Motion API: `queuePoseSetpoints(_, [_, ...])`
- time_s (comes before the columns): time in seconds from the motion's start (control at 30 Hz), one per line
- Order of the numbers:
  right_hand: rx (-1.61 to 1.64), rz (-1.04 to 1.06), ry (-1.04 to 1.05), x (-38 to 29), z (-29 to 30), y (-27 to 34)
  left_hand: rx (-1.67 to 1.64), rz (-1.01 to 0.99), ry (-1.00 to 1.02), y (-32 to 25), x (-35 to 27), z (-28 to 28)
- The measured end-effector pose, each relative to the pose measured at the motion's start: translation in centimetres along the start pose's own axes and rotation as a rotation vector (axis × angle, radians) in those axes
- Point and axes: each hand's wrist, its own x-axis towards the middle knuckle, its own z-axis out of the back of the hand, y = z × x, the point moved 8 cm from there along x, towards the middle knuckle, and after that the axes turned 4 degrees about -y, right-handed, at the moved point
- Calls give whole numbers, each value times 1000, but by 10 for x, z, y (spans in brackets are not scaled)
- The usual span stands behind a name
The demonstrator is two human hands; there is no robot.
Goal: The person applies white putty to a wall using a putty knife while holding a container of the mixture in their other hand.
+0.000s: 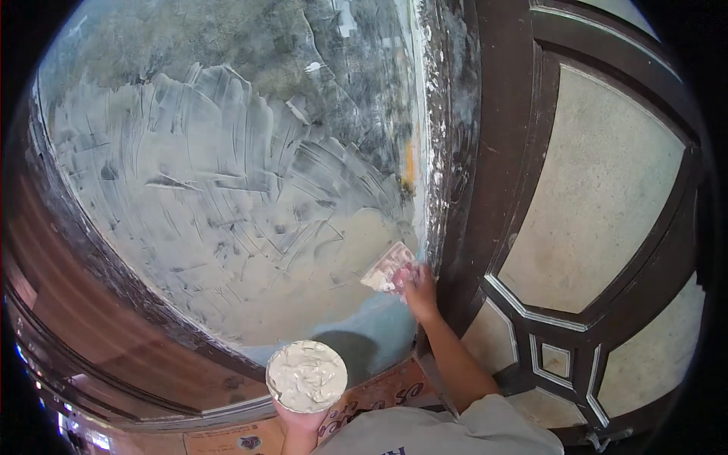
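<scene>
My right hand grips a wide putty knife smeared with pale filler, its blade at the lower right of the wall, beside the scuffed dark frame. My left hand holds a round tub of off-white filler from below, at the bottom centre. The wall bears streaky pale filler over its middle and lower part. Its upper part is mottled grey, and a light blue patch shows low on the right.
At the right stands a dark wooden panelled door with pale insets. Dark wood trim borders the wall on the left. Printed cardboard lies along the bottom, beneath my left arm.
</scene>
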Motion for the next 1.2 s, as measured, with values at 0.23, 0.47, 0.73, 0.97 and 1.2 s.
queuePoseSetpoints(0.23, [-353,260,174,43,-43,125,59,10,66,6,-2,-18])
queuePoseSetpoints(0.47, [21,-135,-45,3,17,-77,-86,20,-24,-4,-1,25])
queuePoseSetpoints(0.73, [30,-162,160,52,-23,56,-218,107,-63,7,3,2])
queuePoseSetpoints(0.97, [125,-477,86,-48,0,-126,258,-88,38,-4,2,17])
queuePoseSetpoints(1.2, [151,-90,70,34,-5,-1,84,0,34,5,4,2])
